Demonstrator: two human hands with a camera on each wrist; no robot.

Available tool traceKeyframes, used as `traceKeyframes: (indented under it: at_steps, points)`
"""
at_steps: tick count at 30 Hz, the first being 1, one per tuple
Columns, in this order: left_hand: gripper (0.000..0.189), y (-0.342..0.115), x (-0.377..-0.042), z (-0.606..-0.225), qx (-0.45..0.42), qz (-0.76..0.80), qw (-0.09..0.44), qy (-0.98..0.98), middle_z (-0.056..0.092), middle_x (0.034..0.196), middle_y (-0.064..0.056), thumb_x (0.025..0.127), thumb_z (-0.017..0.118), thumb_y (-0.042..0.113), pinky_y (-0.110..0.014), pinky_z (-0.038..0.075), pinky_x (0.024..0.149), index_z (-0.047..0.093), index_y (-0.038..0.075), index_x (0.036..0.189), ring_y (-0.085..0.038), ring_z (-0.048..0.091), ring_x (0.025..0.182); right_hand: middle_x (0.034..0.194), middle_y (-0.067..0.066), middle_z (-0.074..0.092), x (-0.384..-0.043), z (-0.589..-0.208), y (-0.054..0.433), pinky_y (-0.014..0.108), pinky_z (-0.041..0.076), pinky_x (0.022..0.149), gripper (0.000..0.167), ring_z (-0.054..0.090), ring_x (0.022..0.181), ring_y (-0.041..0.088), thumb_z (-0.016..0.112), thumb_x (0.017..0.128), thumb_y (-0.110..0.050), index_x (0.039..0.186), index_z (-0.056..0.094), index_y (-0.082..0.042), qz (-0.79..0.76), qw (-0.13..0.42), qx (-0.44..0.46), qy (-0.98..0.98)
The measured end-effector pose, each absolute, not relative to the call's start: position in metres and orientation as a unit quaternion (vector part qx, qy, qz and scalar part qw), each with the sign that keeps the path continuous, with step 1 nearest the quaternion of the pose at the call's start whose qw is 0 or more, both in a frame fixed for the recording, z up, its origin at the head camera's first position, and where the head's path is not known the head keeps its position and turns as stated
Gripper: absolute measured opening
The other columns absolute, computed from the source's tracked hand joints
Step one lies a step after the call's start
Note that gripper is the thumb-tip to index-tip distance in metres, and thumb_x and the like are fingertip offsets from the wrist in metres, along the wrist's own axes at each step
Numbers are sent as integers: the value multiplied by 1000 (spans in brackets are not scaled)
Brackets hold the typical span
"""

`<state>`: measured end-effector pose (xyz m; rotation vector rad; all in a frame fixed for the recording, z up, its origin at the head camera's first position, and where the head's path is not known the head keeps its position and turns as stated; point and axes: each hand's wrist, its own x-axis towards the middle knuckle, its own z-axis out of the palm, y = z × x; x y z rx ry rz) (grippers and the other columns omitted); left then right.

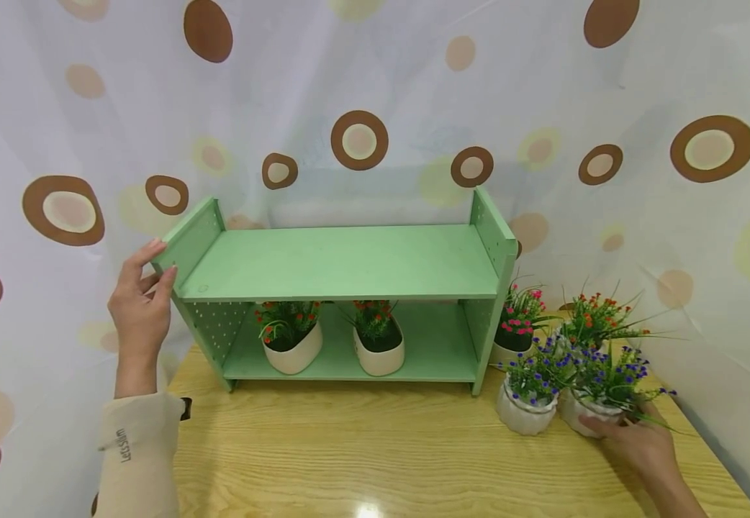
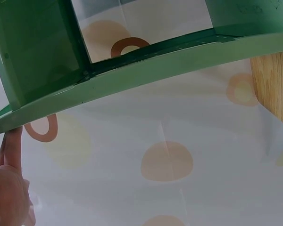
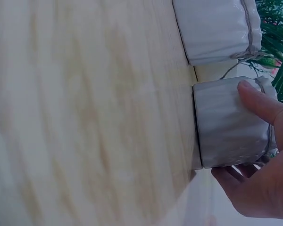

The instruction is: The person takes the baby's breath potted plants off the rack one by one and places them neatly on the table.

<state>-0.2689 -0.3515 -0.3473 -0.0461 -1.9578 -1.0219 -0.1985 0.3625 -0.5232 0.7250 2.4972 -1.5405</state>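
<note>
A green two-tier shelf point(image 1: 349, 262) stands on the wooden table. My left hand point(image 1: 142, 306) pinches the upper front edge of its left side panel; in the left wrist view the fingers point(image 2: 13, 148) meet that green edge. At the right, my right hand point(image 1: 640, 442) grips a white flowerpot point(image 1: 585, 414) with blue-purple flowers, its thumb on one side and fingers on the other. In the right wrist view this pot point(image 3: 231, 125) stands on the tabletop. Beside it is a second white pot point(image 1: 525, 414) with similar flowers.
Two cream pots point(image 1: 294, 351) with orange-red flowers sit on the lower tier. Behind the white pots stand a pink-flowered pot point(image 1: 509, 354) and an orange-red flowering plant point(image 1: 598, 320). A dotted curtain point(image 1: 401, 86) hangs behind the wooden table point(image 1: 349, 446).
</note>
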Motion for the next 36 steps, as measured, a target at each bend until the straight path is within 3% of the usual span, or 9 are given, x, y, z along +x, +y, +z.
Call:
traceKeyframes:
  at_steps: [4, 9, 13, 16, 18, 21, 25, 31, 36]
  points:
    - [40, -352, -269, -347, -18, -415, 451, -790, 59, 149, 11, 100, 69, 9, -2, 49, 82, 67, 20, 139, 22, 55, 95, 87, -15, 59, -200, -521, 361, 16, 53, 74, 108, 54, 87, -1, 71, 95, -50, 160, 10, 10, -518, 53, 242, 819]
    - [40, -353, -269, -347, -23, -419, 455, -785, 60, 149, 9, 99, 69, 8, -1, 49, 81, 67, 18, 138, 23, 56, 94, 81, -16, 52, -200, -520, 357, 18, 49, 65, 110, 46, 73, -3, 79, 91, -40, 162, 9, 7, -536, 23, 263, 802]
    - [41, -354, -268, -346, -20, -415, 455, -787, 60, 149, 10, 99, 70, 8, -1, 48, 81, 67, 19, 138, 23, 55, 94, 124, 14, 68, -199, -521, 356, 10, 46, 64, 114, 64, 112, 20, 80, 91, -41, 164, 5, 5, -537, 22, 264, 801]
    - [40, -353, -268, -346, -19, -417, 453, -788, 60, 149, 10, 99, 69, 9, -1, 49, 82, 67, 20, 138, 22, 55, 95, 164, 30, 31, -198, -522, 357, 3, 44, 64, 114, 36, 148, 44, 79, 91, -42, 164, 4, 3, -538, 28, 254, 804]
    - [40, -352, -267, -346, -19, -420, 450, -788, 59, 149, 10, 100, 69, 9, -2, 49, 82, 67, 20, 139, 22, 56, 95, 165, 30, 24, -196, -523, 357, 2, 44, 64, 112, 31, 149, 46, 79, 91, -42, 165, 8, 2, -531, 25, 252, 809]
    - [40, -352, -267, -347, -19, -420, 446, -790, 59, 150, 11, 100, 68, 10, -2, 49, 83, 67, 21, 139, 22, 55, 96, 141, 21, 62, -195, -524, 359, 8, 49, 64, 111, 63, 120, 26, 83, 88, -44, 163, 18, 4, -511, 12, 267, 817]
    - [40, -351, -268, -347, -21, -417, 448, -790, 59, 149, 12, 100, 68, 10, -2, 49, 84, 67, 21, 139, 23, 55, 95, 88, -19, 61, -193, -524, 359, 17, 52, 66, 101, 51, 77, -5, 85, 86, -42, 158, 32, 2, -516, -3, 278, 810]
    - [40, -352, -269, -348, -21, -413, 449, -792, 59, 150, 12, 100, 68, 10, -2, 48, 84, 67, 21, 139, 23, 54, 95, 66, -16, 50, -191, -525, 360, 23, 44, 60, 47, 47, 67, 5, 87, 85, -39, 110, 58, -13, -524, -12, 273, 807]
    - [40, -353, -269, -348, -20, -412, 449, -793, 59, 149, 12, 101, 68, 11, -2, 48, 84, 67, 22, 139, 23, 54, 96, 61, -17, 45, -188, -524, 365, 24, 43, 61, 35, 44, 64, 4, 84, 88, -37, 83, 50, -28, -579, 17, 252, 775]
